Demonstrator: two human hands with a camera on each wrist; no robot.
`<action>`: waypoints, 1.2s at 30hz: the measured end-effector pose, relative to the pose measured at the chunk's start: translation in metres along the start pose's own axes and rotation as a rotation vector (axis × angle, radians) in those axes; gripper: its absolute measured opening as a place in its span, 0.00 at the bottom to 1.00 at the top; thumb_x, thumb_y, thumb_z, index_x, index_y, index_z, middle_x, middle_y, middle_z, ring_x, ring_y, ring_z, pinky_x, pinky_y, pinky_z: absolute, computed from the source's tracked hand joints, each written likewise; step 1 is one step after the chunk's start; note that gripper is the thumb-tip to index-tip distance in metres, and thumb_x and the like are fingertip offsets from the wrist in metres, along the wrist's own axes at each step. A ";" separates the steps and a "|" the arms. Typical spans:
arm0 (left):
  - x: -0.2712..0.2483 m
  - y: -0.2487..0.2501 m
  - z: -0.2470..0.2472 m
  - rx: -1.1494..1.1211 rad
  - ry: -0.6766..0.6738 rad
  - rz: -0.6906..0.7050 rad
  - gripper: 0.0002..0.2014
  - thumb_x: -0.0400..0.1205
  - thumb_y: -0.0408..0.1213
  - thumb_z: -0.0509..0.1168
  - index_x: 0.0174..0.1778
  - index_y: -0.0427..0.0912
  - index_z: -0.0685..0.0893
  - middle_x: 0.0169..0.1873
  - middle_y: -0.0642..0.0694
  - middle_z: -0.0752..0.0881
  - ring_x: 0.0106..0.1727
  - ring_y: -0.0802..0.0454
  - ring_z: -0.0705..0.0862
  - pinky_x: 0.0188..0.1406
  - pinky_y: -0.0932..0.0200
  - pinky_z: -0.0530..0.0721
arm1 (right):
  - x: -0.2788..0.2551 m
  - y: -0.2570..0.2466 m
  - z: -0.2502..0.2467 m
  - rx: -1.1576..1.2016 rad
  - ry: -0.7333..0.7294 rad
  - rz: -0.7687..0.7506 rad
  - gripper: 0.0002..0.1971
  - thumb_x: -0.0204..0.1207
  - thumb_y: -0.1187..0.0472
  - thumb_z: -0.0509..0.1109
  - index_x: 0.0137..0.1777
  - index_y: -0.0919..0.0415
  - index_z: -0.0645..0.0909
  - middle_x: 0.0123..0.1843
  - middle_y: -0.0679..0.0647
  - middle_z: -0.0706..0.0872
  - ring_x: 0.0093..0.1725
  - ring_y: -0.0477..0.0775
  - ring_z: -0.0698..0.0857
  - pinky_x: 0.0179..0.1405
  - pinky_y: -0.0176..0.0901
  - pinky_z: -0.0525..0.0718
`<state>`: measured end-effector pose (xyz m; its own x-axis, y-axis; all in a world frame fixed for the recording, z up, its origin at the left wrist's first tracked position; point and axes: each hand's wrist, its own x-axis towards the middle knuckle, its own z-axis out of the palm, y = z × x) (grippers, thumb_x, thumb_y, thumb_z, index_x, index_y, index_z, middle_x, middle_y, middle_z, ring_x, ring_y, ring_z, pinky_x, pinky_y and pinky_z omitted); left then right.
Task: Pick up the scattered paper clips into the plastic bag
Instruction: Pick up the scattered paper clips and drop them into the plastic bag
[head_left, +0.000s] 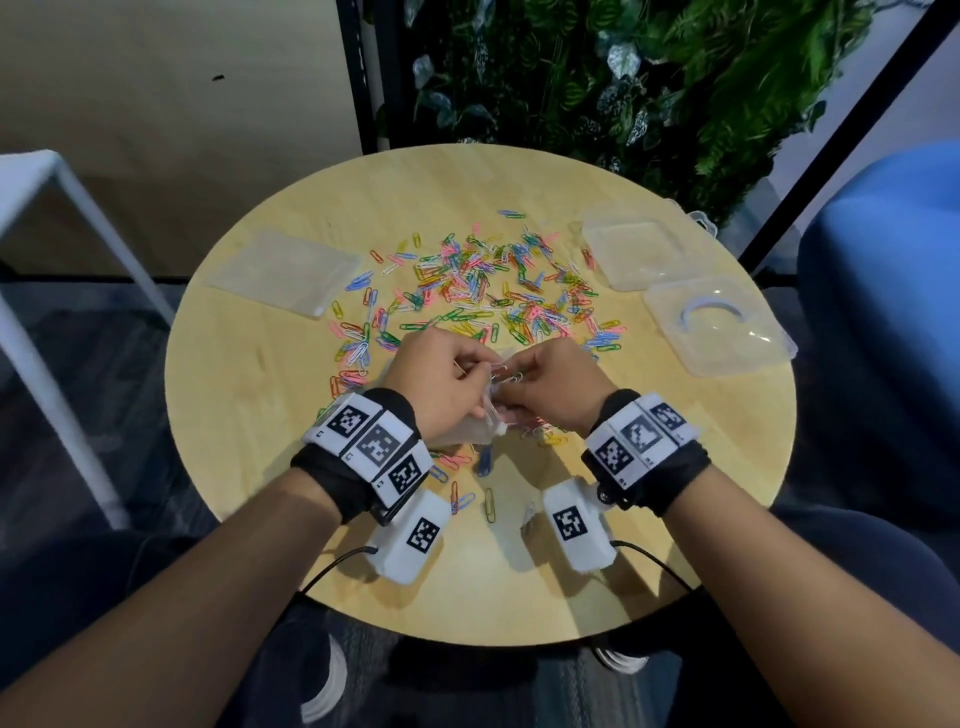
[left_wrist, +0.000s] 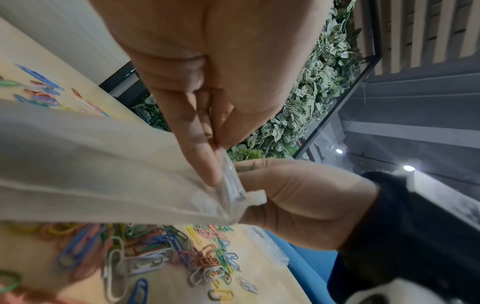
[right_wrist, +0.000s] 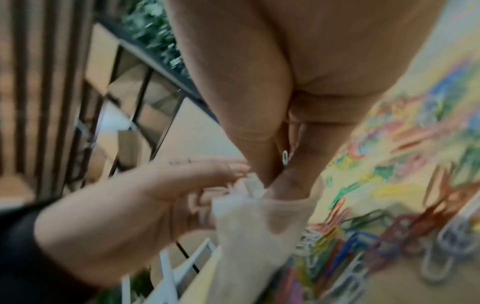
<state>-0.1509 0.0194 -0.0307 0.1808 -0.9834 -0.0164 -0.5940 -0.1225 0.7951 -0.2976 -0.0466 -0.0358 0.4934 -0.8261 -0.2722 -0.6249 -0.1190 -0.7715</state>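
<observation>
Several coloured paper clips (head_left: 483, 286) lie scattered over the middle of the round wooden table (head_left: 597, 582). More clips (left_wrist: 161, 257) lie under the bag. I hold a clear plastic bag (head_left: 467, 431) just above the table's near half. My left hand (head_left: 483, 370) pinches the bag's (left_wrist: 103, 164) top edge between thumb and fingers (left_wrist: 207, 164). My right hand (head_left: 519, 378) meets it at the bag's mouth. In the blurred right wrist view its thumb and finger pinch a white clip (right_wrist: 285, 157) over the bag (right_wrist: 259, 226). What the bag holds is hidden.
A flat clear pouch (head_left: 285, 270) lies at the table's left. Two clear plastic box parts (head_left: 631, 254) (head_left: 719, 325) sit at the right. A plant wall stands behind, a white frame (head_left: 78, 218) to the left, a blue seat (head_left: 883, 286) to the right.
</observation>
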 end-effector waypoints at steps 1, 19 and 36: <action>-0.001 0.001 -0.001 -0.008 -0.007 -0.001 0.08 0.83 0.33 0.67 0.51 0.42 0.91 0.30 0.46 0.90 0.25 0.59 0.89 0.31 0.71 0.86 | -0.003 -0.002 0.001 -0.091 0.041 -0.058 0.04 0.72 0.65 0.75 0.39 0.65 0.90 0.26 0.55 0.88 0.23 0.46 0.86 0.26 0.32 0.85; -0.001 -0.007 -0.016 -0.041 0.022 -0.010 0.09 0.82 0.32 0.67 0.52 0.42 0.92 0.37 0.52 0.90 0.28 0.53 0.91 0.34 0.69 0.86 | -0.006 0.028 -0.051 -0.709 -0.045 0.310 0.44 0.62 0.41 0.81 0.77 0.56 0.71 0.72 0.59 0.75 0.65 0.63 0.81 0.61 0.53 0.82; -0.002 -0.010 -0.027 -0.051 0.037 -0.021 0.08 0.81 0.31 0.68 0.51 0.43 0.92 0.39 0.46 0.92 0.26 0.53 0.91 0.33 0.73 0.85 | 0.008 0.017 -0.003 -0.632 0.100 0.012 0.09 0.77 0.63 0.71 0.52 0.59 0.91 0.47 0.55 0.92 0.48 0.55 0.88 0.53 0.38 0.85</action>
<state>-0.1238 0.0259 -0.0224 0.2222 -0.9749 -0.0112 -0.5495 -0.1347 0.8245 -0.3060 -0.0568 -0.0497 0.4446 -0.8731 -0.2002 -0.8811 -0.3861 -0.2730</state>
